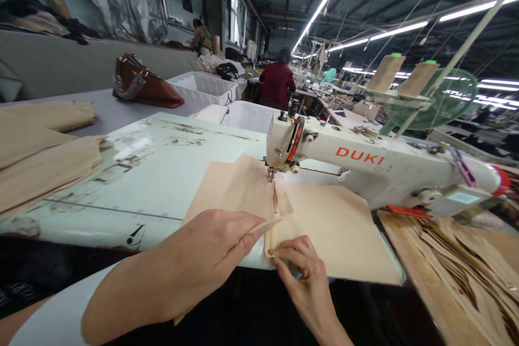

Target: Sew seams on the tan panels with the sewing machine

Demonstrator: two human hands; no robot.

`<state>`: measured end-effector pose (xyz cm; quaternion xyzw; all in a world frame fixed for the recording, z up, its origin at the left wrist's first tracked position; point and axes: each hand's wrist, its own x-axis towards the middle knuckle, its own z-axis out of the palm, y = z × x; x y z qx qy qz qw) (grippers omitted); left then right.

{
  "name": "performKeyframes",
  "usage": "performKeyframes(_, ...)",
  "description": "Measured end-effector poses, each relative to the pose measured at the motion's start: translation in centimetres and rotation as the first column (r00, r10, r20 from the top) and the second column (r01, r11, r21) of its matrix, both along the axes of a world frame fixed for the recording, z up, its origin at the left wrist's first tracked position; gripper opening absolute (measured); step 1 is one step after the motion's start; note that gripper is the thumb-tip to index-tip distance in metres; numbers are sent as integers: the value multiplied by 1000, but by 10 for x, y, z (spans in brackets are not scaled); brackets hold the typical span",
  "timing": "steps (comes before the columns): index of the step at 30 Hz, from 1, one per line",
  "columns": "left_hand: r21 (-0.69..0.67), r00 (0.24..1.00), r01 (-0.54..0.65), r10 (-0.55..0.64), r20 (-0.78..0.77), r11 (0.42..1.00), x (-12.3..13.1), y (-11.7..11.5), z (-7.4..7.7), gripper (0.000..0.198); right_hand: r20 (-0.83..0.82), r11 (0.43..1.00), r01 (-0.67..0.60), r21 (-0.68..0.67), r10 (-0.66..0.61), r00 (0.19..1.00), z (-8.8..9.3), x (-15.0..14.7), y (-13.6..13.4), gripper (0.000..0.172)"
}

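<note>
Tan fabric [332,227] lies across the sewing table, partly under the presser foot [271,174] of a white sewing machine [324,146]. My left hand [227,238] pinches a raised edge of the fabric between thumb and fingers, left of the seam. Closer to the table's front edge, my right hand [304,265] pinches the folded seam edge of the same fabric at its near end. A narrow folded strip runs from there up to the needle area. My left forearm hides part of the table's front edge.
Stacked tan fabric pieces [48,157] lie at the left; a brown handbag [146,84] sits behind. White plastic bins [206,86] stand beyond the table. Cut strips [466,270] rest on a wooden board at right. Thread cones [387,71] stand above the machine. Two people work farther back.
</note>
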<state>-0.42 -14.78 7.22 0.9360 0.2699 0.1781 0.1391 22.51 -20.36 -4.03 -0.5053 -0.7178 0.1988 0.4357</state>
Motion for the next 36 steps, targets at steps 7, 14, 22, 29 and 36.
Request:
performKeyframes(7, 21, 1000, 6, -5, -12, 1000, -1, -7, -17, 37, 23, 1000, 1, 27, -1, 1000, 0, -1, 1, 17)
performKeyframes(14, 118, 1000, -5, 5, 0, 993, 10, -16, -30, 34, 129, 994, -22, 107, 8, 992, -4, 2, -4, 15)
performKeyframes(22, 367, 995, 15, 21, -95, 930, 24, -30, -76, 38, 321, 919, -125, 373, -1, 947, -18, 7, -4, 18)
performKeyframes(29, 405, 991, 86, -38, -126, 910, 23, -29, -72, 33, 301, 913, -92, 398, -35, 953, -16, 7, -4, 27)
performKeyframes(36, 392, 988, 120, -73, -133, 912, 18, -24, -83, 34, 303, 915, -90, 394, -37, 952, -12, 5, -3, 23)
